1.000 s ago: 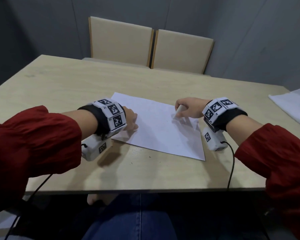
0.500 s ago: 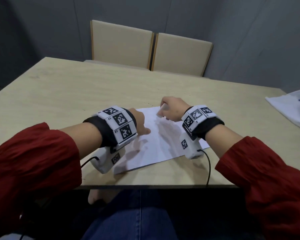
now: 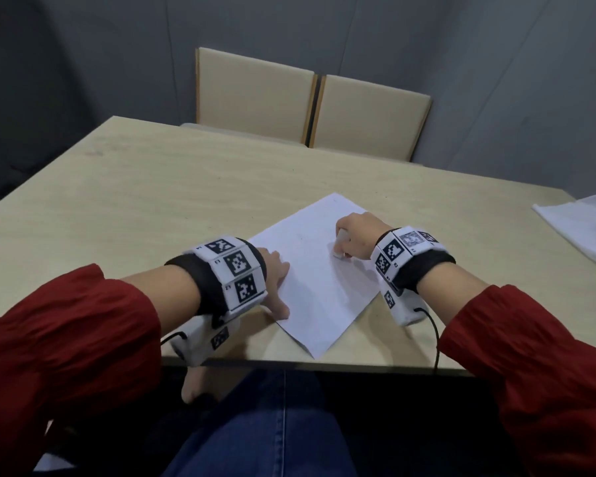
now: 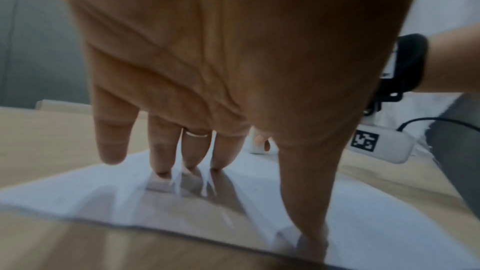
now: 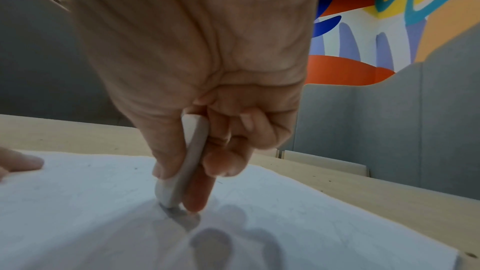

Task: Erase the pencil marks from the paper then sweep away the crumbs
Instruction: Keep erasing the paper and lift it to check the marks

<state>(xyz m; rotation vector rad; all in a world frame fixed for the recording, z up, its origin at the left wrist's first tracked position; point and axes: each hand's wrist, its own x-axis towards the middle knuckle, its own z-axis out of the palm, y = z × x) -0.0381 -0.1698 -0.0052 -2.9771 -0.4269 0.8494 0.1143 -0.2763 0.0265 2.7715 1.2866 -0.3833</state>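
Head view: paper (image 3: 319, 280) turned; right hand (image 3: 356, 237) rubs nearer.

Pencil marks on the paper (image 3: 319, 270) were too faint to be read; the sheet at three o'clock (image 3: 585, 222) was cut off.

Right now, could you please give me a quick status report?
Left hand flat, pinning white paper sheet. Right hand grips white eraser, tip on sheet. Nothing in the way.
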